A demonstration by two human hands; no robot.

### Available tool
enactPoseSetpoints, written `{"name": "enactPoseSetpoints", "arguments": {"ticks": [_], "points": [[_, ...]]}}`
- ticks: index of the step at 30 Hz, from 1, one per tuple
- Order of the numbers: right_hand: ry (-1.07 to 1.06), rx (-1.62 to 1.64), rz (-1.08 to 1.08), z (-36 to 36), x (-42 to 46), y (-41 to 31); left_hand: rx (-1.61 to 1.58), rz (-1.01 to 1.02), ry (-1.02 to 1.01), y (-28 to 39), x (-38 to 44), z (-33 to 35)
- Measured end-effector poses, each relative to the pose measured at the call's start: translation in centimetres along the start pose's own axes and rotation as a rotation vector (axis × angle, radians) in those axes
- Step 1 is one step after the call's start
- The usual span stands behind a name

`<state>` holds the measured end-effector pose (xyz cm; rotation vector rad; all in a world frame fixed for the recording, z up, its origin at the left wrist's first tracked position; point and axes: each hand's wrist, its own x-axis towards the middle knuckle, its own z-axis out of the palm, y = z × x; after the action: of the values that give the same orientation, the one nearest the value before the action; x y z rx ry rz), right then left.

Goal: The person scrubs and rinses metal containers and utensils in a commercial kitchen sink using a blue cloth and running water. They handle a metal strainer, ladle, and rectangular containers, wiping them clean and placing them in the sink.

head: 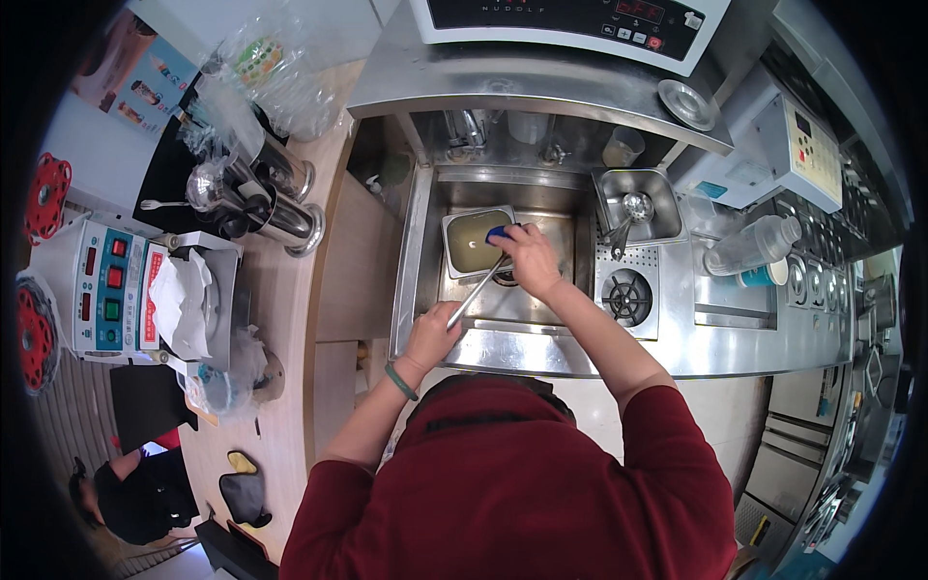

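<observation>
Over a stainless steel sink (573,196), my left hand (431,335) grips the lower end of a long metal utensil handle (476,291). My right hand (533,262) pinches a blue sponge or cloth (497,233) around the handle's far end; the utensil's tip there is hidden. Beneath and left of my right hand, a rectangular steel pan (444,246) sits in the sink. It holds cloudy yellowish liquid (471,235). A dark drain (505,278) shows partly below my right fingers.
Right of the sink are a steel pan (674,210) holding a perforated ladle (638,208) and a round glass rinser (627,297). A faucet (473,130) rises behind. A steel shelf (522,76) overhangs it. Utensil canisters (297,225) and a sealing machine (109,290) stand left; another person (145,496) is lower left.
</observation>
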<state>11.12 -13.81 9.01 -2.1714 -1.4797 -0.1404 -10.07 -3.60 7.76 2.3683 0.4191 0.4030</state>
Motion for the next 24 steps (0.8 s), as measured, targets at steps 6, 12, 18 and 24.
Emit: {"name": "enactPoseSetpoints", "arguments": {"ticks": [6, 12, 18, 24], "points": [[-0.216, 0.249, 0.243, 1.1, 2.0, 1.7, 0.053, 0.053, -0.007, -0.6, -0.1, -0.1], [-0.33, 0.651, 0.546, 3.0, 2.0, 5.5, 0.07, 0.078, -0.009, -0.1, -0.9, -0.4], [-0.184, 1.141, 0.91, 3.9, 0.4, 4.8, 0.006, 0.02, 0.026, -0.5, -1.4, -0.1], [-0.108, 1.314, 1.025, 4.6, -1.5, 4.0, -0.331, -0.265, 0.136, -2.9, -0.2, 2.1]]}}
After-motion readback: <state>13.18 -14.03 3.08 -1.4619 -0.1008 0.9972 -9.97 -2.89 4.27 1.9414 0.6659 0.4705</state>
